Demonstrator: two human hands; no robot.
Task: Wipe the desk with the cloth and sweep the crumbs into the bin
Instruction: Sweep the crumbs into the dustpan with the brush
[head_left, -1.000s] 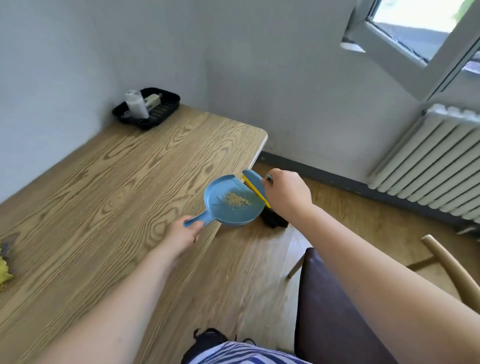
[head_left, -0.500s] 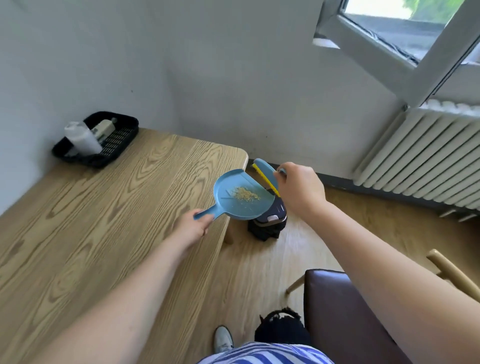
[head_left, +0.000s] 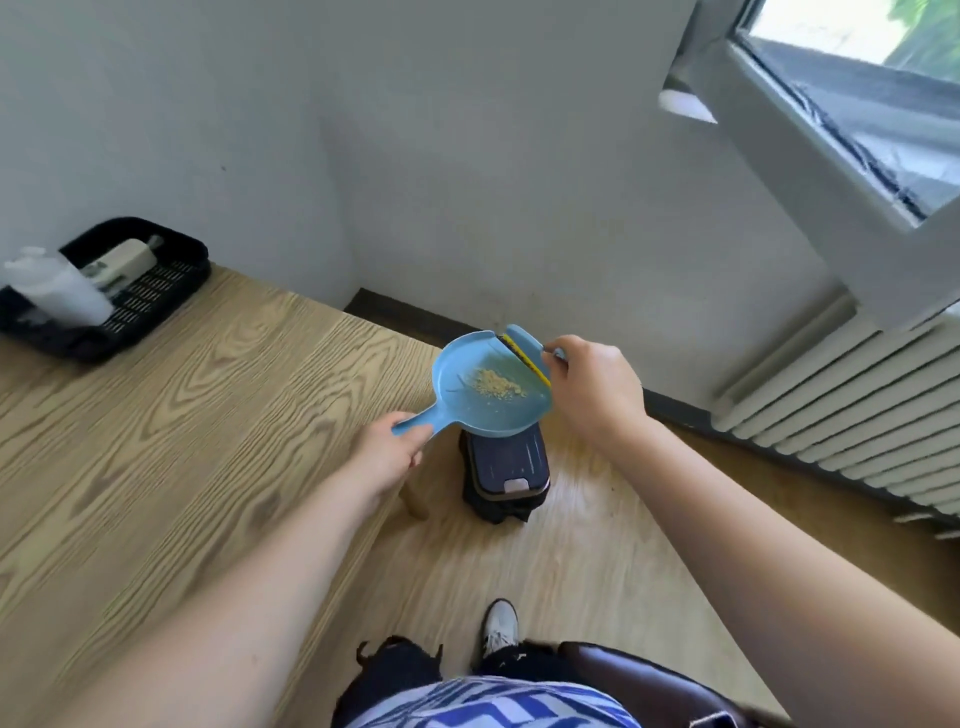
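Blue dustpan (head_left: 493, 389) with crumbs (head_left: 496, 384) hung over the closed bin (head_left: 506, 467) (past the bench (head_left: 182, 415) edge). Your left hand (head_left: 387, 457) gripped its handle; your right hand (head_left: 592, 389) pinched the brush (head_left: 524, 348) at its rim.

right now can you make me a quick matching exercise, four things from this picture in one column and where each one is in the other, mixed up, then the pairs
Things:
1. crumbs
2. bin
3. black basket
4. brush

Places:
A. on the floor beside the desk, under the dustpan
B. held in the right hand at the dustpan's far edge
C. piled in the blue dustpan
D. at the desk's far left corner, holding white bottles

Pairs: 1-C, 2-A, 3-D, 4-B
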